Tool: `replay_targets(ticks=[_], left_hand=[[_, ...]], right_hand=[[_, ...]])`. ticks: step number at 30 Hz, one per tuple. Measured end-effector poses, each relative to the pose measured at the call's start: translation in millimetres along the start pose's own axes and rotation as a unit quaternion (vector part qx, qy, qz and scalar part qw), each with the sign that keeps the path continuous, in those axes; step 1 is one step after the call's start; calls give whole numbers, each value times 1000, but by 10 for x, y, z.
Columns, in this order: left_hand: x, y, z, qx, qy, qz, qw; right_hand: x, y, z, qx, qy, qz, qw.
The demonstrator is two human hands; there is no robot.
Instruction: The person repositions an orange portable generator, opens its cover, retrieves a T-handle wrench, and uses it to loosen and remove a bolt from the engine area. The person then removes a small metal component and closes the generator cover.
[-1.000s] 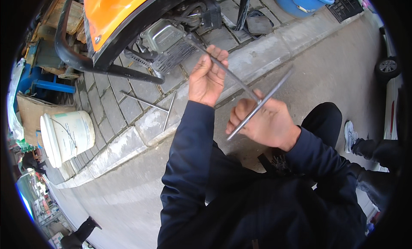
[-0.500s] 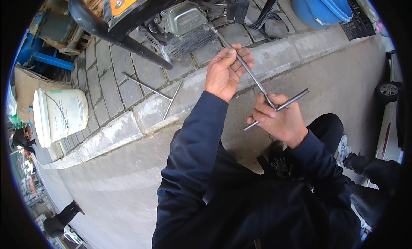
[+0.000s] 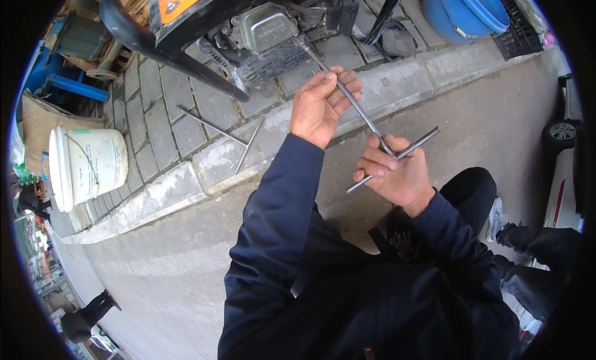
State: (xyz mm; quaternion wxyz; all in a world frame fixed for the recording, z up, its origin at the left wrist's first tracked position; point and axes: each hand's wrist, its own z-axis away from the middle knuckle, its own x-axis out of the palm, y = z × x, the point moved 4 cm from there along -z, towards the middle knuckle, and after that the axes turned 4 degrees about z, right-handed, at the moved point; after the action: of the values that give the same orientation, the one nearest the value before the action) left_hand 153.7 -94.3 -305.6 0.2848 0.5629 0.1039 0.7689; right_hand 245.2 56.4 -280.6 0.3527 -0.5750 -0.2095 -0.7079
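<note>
A long T-handle wrench (image 3: 364,116) slants across the middle, its far end at the lower edge of the engine (image 3: 267,32); whether it sits on a fastener is too small to tell. My left hand (image 3: 323,105) is closed round the shaft about halfway along, thumb on top. At the near end my right hand (image 3: 395,174) grips the crossbar where it meets the shaft, fingers curled over it. A second T-handle wrench (image 3: 214,127) lies on the paving, its crossbar on the kerb, left of my left forearm.
The machine's black tube frame (image 3: 180,62) and orange panel (image 3: 177,1) rise over the engine. A white bucket (image 3: 93,164) stands left, a blue bucket (image 3: 462,15) at the far right beside a black crate (image 3: 518,31). Another person's legs (image 3: 534,245) are close on the right, near a white car (image 3: 564,198).
Both hands have shifted slightly left, and the wrench's crossbar has moved left with them. The wrench's far end stays at the engine. The person's legs on the right have shifted a little.
</note>
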Motion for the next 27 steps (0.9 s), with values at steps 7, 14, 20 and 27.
replay_targets(ticks=[7,14,20,27], left_hand=[[16,12,0,6,6,-11,1000],[-8,48,-7,1,13,-15,1000],[-70,85,-13,-13,3,3,1000],[-148,-61,-82,-25,119,18,992]], right_hand=[[-28,25,-22,-3,-15,-4,1000],[-19,72,-114,10,-17,-30,999],[80,-132,-100,-39,166,556,813],[452,-242,-266,13,102,972,213]])
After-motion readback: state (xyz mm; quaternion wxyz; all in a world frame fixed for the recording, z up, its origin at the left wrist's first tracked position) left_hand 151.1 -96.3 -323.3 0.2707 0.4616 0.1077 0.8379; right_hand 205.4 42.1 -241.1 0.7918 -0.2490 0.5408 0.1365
